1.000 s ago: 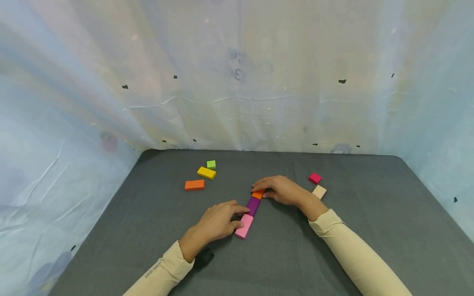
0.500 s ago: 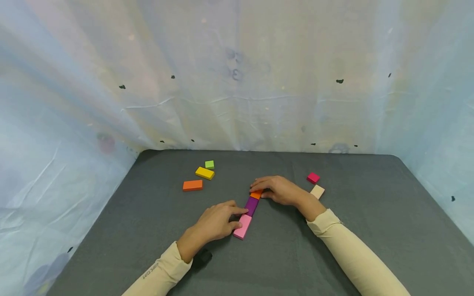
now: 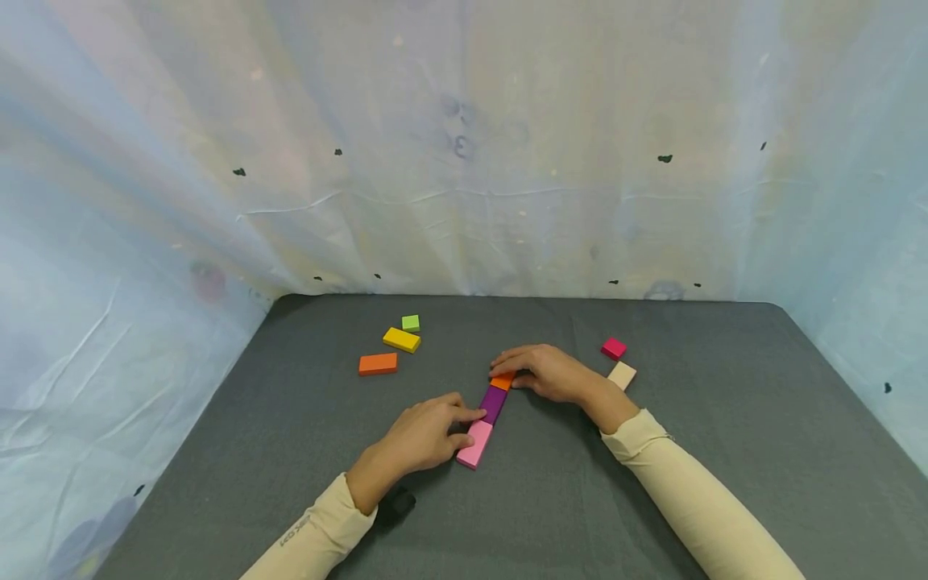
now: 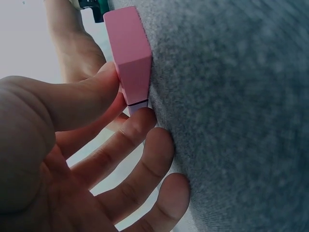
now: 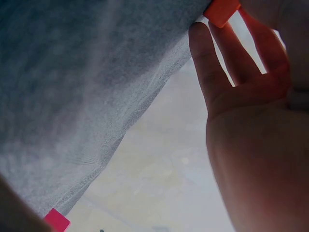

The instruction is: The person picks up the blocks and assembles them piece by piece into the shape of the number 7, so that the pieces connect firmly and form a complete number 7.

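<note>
A pink block (image 3: 474,445), a purple block (image 3: 493,404) and a bright orange block (image 3: 502,381) lie end to end in a slanting row on the dark grey cloth. My left hand (image 3: 423,433) is on the row's left side, its thumb touching the pink block and its index fingertip at the purple block. In the left wrist view, the thumb lies against the pink block's side (image 4: 133,79) and the other fingers are loosely extended. At the far end, my right hand (image 3: 553,372) pinches the bright orange block between thumb and fingers, hiding part of it.
To the left lie a red-orange block (image 3: 378,364), a yellow block (image 3: 402,340) and a small green block (image 3: 410,323). On the right are a red block (image 3: 613,348) and a cream block (image 3: 622,375), partly behind my right wrist. Pale curtains surround the table (image 3: 551,499).
The head view has shifted very slightly, moving the whole scene a little to the left. Both hands and the row of blocks keep their positions relative to one another.
</note>
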### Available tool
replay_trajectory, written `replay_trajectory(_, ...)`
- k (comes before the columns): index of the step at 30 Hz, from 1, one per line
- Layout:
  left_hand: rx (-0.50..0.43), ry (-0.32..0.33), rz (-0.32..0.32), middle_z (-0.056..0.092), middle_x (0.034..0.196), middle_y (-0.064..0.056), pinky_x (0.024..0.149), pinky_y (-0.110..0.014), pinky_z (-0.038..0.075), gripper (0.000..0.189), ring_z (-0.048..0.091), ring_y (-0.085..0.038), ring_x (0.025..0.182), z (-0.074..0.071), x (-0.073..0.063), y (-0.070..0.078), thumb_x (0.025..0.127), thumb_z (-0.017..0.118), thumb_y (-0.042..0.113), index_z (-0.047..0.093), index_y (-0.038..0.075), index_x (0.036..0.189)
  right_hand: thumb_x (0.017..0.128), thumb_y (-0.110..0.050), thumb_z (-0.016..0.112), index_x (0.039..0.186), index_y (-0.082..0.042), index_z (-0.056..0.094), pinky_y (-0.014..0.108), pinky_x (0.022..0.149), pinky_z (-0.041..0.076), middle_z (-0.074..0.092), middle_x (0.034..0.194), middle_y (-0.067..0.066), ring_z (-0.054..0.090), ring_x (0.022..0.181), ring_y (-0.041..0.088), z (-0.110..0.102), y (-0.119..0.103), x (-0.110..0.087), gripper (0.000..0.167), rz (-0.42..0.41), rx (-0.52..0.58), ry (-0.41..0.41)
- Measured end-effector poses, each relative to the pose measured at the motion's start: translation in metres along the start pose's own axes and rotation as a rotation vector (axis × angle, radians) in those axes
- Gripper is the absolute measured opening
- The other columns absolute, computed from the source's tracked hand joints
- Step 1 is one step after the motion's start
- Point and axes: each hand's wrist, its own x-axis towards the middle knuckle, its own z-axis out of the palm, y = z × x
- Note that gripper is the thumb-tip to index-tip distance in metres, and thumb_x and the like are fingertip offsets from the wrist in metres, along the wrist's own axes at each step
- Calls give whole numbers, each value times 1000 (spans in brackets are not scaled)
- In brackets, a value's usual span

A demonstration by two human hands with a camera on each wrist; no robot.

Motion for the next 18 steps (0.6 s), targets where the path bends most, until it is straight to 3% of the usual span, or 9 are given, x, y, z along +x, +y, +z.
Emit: replay_trajectory(18, 2, 15, 7, 59, 96, 8, 57, -24, 34, 43, 46, -7, 67, 2, 1, -1, 91, 74, 29, 65, 31, 133, 94, -7, 67, 128, -17, 69, 47, 103, 48, 64, 135, 4, 60, 126, 25, 0, -1, 1, 36, 15, -14, -4)
